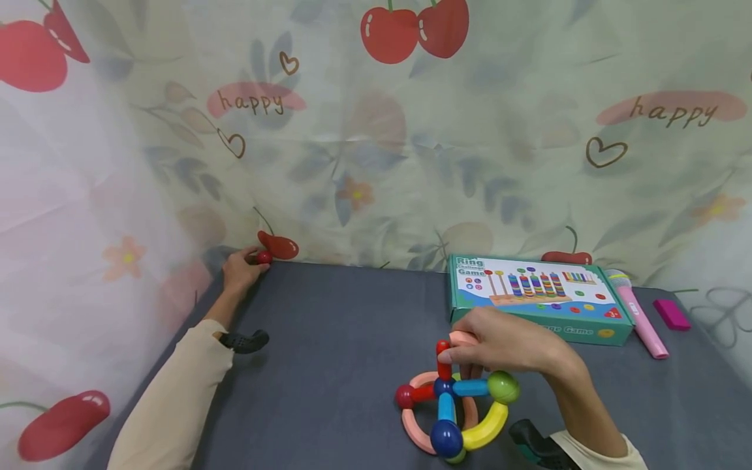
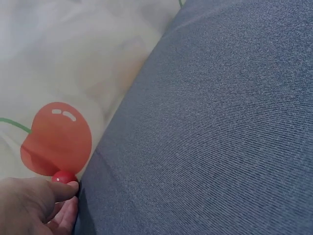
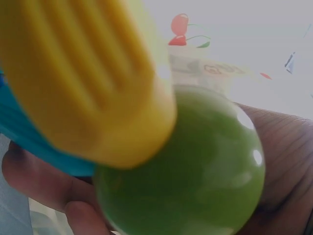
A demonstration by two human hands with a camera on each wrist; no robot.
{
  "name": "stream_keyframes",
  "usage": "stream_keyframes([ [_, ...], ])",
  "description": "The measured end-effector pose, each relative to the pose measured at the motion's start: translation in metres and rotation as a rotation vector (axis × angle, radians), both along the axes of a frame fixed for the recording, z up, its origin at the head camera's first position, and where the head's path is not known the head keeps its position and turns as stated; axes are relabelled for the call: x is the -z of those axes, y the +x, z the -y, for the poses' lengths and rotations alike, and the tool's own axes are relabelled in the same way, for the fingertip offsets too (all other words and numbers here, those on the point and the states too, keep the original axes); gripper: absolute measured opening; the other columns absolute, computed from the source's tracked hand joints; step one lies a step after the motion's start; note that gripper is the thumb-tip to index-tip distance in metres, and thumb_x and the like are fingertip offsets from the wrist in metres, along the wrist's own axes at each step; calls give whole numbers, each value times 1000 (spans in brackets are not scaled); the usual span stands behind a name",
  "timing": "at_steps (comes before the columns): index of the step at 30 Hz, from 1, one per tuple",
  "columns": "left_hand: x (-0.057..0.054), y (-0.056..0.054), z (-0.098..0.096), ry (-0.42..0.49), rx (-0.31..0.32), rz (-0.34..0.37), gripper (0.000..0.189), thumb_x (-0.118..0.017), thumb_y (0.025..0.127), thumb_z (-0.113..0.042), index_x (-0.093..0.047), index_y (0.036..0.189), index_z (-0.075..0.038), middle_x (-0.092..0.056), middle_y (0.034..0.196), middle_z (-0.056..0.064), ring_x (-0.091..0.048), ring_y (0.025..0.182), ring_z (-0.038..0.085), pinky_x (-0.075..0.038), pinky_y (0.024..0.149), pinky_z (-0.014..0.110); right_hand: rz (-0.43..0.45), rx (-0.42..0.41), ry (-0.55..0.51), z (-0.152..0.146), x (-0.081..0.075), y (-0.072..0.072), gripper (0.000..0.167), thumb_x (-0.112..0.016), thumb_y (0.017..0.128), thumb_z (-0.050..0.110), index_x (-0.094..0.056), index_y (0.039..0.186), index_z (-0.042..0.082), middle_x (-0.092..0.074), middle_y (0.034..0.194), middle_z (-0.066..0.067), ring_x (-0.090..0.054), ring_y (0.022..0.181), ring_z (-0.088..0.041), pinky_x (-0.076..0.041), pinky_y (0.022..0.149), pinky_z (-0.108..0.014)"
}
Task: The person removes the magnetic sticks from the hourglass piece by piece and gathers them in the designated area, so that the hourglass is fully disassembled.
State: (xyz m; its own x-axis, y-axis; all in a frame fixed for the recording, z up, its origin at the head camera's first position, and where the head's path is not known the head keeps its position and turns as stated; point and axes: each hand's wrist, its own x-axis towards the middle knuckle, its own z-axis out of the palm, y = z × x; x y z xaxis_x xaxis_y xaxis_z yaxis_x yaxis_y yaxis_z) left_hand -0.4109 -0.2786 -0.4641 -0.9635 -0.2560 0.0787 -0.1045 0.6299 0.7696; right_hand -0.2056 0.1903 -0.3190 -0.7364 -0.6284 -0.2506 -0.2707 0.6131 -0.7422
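At the far left corner of the table, my left hand point(image 1: 239, 271) pinches a small red ball point(image 1: 264, 257); in the left wrist view the ball point(image 2: 64, 177) shows above the fingertips. My right hand point(image 1: 499, 343) grips the top of a ball-and-rod building toy point(image 1: 444, 386), around its upright red rod point(image 1: 443, 359) and a pink curved piece. Blue rods, a yellow curved rod point(image 1: 486, 427), a green ball point(image 1: 504, 388), a dark blue ball point(image 1: 446, 438) and a red ball make up its frame. Up close in the right wrist view, the green ball point(image 3: 186, 171) hides most of the fingers.
A green Ring Challenge Game box point(image 1: 537, 300) lies at the back right, beyond the right hand. Beside it are a pink toy microphone point(image 1: 642, 316) and a magenta block point(image 1: 672, 314). A printed curtain point(image 1: 352, 130) borders the dark grey table point(image 1: 329, 339).
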Motion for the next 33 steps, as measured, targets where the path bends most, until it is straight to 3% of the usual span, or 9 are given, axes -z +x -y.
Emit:
stream_keyframes([
  [6,2,6,1,51,6,-2,62,-68,98,-8,-46,156,-3,-57,149,27,-36,150,48,-39,119,57,7,-6,1,-1,1,1,48,-68,102,30,-49,63,9,-71,69,-3,-73,68,-19,-59,65,-34],
  [12,2,10,0,48,-23,-20,64,-71,96,-10,-48,155,-3,-56,149,30,-50,140,47,-44,115,57,14,-18,5,-2,0,0,48,-68,103,29,-47,64,9,-69,68,-5,-74,70,-20,-61,68,-34],
  [16,-5,17,-13,9,-102,-156,57,-71,93,-10,-54,146,3,-59,138,35,-52,130,50,-41,114,58,4,-16,4,-2,-1,-1,48,-68,102,29,-46,63,11,-63,64,-5,-72,69,-18,-60,67,-33],
  [19,-17,26,-39,7,-117,-296,49,-69,95,-10,-57,140,6,-56,132,36,-49,125,49,-39,109,59,-9,-10,11,-3,-1,0,49,-68,102,29,-45,63,12,-58,61,-3,-69,65,-15,-56,62,-29],
  [22,-44,51,-81,-18,62,-417,41,-67,99,-10,-60,136,5,-61,127,33,-57,118,45,-47,102,55,-31,-9,26,-2,-2,1,48,-69,101,30,-45,64,13,-52,58,2,-59,56,-11,-47,55,-24],
  [25,-79,93,-138,-65,425,-465,30,-67,102,-13,-66,129,0,-70,117,22,-69,102,32,-58,90,45,-50,3,51,-3,-4,2,47,-71,100,32,-46,65,13,-44,57,6,-47,50,-9,-38,50,-22],
  [29,-114,150,-209,-80,906,-367,17,-66,104,-23,-72,115,-11,-75,98,4,-68,81,10,-58,75,27,-66,15,63,-2,-5,2,42,-73,99,35,-52,69,13,-42,56,7,-44,47,-8,-36,49,-21],
  [31,-121,167,-233,-93,1036,-292,16,-66,104,-28,-71,109,-14,-73,89,1,-62,70,4,-53,67,21,-80,6,51,-2,-5,2,39,-74,98,35,-58,71,13,-42,56,7,-44,46,-7,-35,48,-21],
  [33,-124,178,-248,-86,1085,-213,16,-68,103,-30,-68,105,-14,-72,86,0,-58,63,2,-49,62,18,-83,3,38,0,-4,2,36,-76,96,35,-62,72,12,-43,55,7,-42,45,-6,-33,47,-20],
])
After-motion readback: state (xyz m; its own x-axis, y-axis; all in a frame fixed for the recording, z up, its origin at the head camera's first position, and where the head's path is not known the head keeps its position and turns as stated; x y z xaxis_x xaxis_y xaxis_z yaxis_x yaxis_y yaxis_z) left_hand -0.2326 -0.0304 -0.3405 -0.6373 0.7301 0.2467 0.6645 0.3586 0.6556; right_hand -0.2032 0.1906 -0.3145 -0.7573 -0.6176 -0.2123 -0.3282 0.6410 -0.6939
